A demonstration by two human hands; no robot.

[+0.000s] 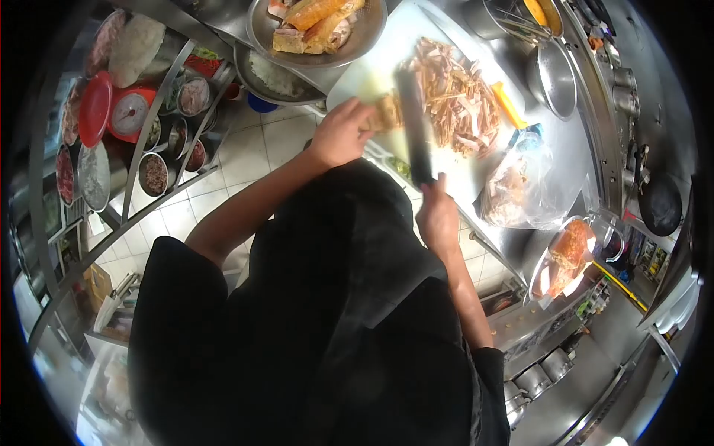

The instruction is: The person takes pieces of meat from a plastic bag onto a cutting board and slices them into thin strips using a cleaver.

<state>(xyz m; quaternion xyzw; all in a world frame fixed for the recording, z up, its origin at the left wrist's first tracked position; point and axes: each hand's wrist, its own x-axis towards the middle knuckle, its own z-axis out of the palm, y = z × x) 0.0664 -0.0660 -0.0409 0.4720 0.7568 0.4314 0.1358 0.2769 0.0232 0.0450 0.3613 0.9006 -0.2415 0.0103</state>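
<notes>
A cleaver [414, 123] is in my right hand [437, 217], its fingers wrapped round the handle. The dark blade stands over the white cutting board [355, 83], just right of a golden-brown chunk of meat [387, 114]. My left hand [342, 134] grips that chunk from the left, with the fingertips partly blurred by glare. On the blade's other side lies a pile of meat strips [461, 104]. Whether the edge touches the chunk, I cannot tell. Beyond the board's far left edge, a steel bowl [258, 33] holds larger meat pieces [316, 26].
A yellow-handled tool [509, 105] lies at the board's right edge. Nearby are a plastic bag of meat [509, 189], a steel bowl [554, 80] and a container of roasted meat [569, 249]. At left, shelves carry a red scale [131, 114] and several bowls of ingredients.
</notes>
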